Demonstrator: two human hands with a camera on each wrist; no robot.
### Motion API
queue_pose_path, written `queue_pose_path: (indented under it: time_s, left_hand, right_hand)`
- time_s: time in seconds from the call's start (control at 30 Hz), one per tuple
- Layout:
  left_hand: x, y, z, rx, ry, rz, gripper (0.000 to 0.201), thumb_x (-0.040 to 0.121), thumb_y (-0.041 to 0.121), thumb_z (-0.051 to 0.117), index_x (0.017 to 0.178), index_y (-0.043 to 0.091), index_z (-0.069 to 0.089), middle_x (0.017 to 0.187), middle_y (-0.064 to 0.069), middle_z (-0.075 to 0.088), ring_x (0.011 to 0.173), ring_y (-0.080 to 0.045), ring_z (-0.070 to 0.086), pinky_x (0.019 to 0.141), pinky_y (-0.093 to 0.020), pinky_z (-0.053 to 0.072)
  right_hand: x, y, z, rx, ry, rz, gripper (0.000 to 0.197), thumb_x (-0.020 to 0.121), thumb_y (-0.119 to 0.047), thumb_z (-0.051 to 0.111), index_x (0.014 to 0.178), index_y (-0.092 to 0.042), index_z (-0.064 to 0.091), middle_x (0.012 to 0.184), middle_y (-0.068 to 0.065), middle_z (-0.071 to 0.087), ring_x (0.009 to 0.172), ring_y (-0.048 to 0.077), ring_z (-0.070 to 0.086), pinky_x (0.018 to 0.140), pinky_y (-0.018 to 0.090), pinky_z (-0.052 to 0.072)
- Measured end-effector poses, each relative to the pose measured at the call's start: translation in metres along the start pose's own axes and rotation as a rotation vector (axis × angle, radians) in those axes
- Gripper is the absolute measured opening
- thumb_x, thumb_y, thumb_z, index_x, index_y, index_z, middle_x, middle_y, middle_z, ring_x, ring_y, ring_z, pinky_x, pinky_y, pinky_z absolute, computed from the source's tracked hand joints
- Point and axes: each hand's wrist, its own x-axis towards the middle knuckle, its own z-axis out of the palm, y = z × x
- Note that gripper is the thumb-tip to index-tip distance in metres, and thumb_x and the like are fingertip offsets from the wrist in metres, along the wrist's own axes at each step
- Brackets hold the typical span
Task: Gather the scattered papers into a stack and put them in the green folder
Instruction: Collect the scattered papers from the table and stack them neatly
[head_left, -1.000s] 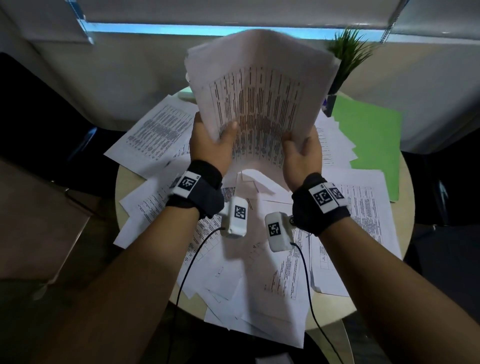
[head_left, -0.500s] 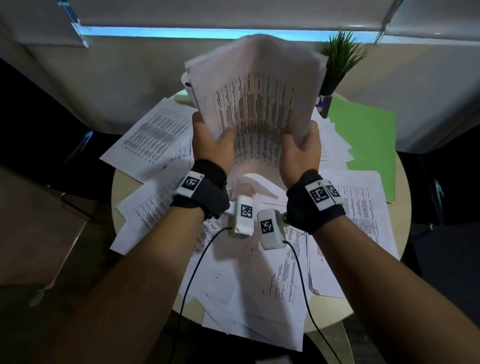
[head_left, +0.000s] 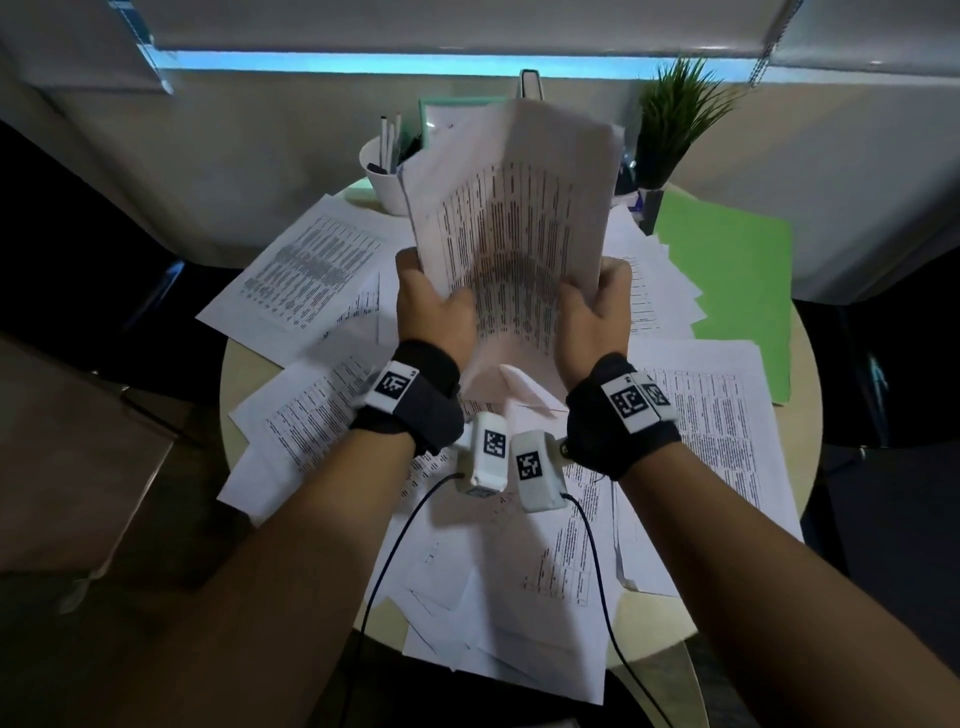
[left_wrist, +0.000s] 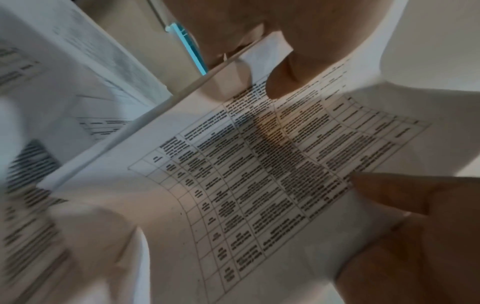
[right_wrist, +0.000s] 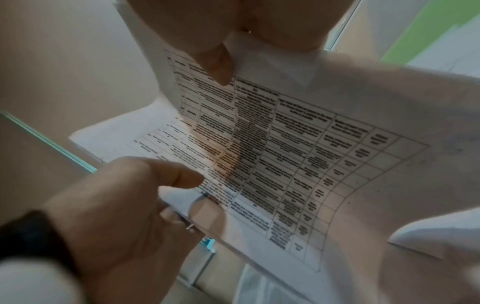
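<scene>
- Both forearms reach fwd over the round table (head_left: 802, 358), wrists close together, black straps w/ marker tags on each.
- Left hand (head_left: 434, 312) grips the left edge of the paper stack (head_left: 514, 228): thumb across the printed front, fingers curled behind.
- Right hand (head_left: 597, 306) mirrors it on the right edge, thumb in front, fingers wrapped behind.
- Stack is held upright above table centre, bowed inward between the hands, bottom end curling toward the wrists.
- Green folder (head_left: 737, 280) lies flat at the far right of the table, partly under loose sheets; well apart from the held stack.
- Scattered papers (head_left: 311, 265) cover most of the table, overlapping, some hanging over the near edge.
- Head view only: white pen cup (head_left: 387, 176) behind the stack at left, potted plant (head_left: 670, 119) behind at right, window strip at the back.
- Left wrist view (left_wrist: 259, 174): close-up of the stack's gridded table print, sheet edges stepped at the left side; left thumb (left_wrist: 288, 76) presses the top sheet, right thumb (left_wrist: 405, 191) comes in from lower right.
- Right wrist view: same printed sheet (right_wrist: 298, 154) from the other side, right thumb (right_wrist: 215, 65) on top, left hand (right_wrist: 116, 205) w/ thumb on the page at lower left; a sliver of green folder (right_wrist: 426, 28) at top right.
- Wrist views are blurred at the edges; text unreadable.
</scene>
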Motion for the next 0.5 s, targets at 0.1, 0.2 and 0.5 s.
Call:
queue_pose_path:
  time_s: [0.1, 0.2, 0.5]
  left_hand:
    - [-0.007, -0.01, -0.005, 0.017, -0.028, -0.055, 0.039, 0.088, 0.002, 0.054, 0.122, 0.018, 0.044, 0.1, 0.014, 0.058, 0.089, -0.005, 0.058, 0.072, -0.012, 0.046]
    - [-0.012, -0.019, -0.009, 0.022, -0.114, -0.099, 0.028, 0.094, 0.024, 0.055, 0.12, 0.024, 0.044, 0.119, 0.006, 0.059, 0.11, -0.012, 0.057, 0.097, -0.032, 0.046]
    - [-0.002, 0.008, -0.005, 0.064, -0.122, 0.051, 0.038, 0.1, 0.024, 0.044, 0.137, 0.018, 0.036, 0.128, 0.006, 0.051, 0.116, -0.011, 0.048, 0.102, -0.028, 0.039]
  right_hand:
    - [-0.005, 0.013, -0.006, -0.02, -0.027, 0.041, 0.023, 0.088, -0.011, 0.059, 0.104, -0.016, 0.044, 0.085, -0.011, 0.055, 0.074, 0.0, 0.054, 0.068, 0.021, 0.048]
    - [-0.008, 0.026, -0.013, -0.073, -0.069, 0.113, 0.028, 0.09, -0.012, 0.06, 0.115, -0.016, 0.049, 0.087, -0.009, 0.06, 0.077, 0.003, 0.056, 0.07, 0.029, 0.051]
    - [0.013, 0.0, -0.012, -0.022, -0.076, 0.035, 0.02, 0.089, -0.013, 0.062, 0.106, -0.021, 0.054, 0.091, -0.005, 0.064, 0.079, 0.005, 0.06, 0.065, 0.017, 0.051]
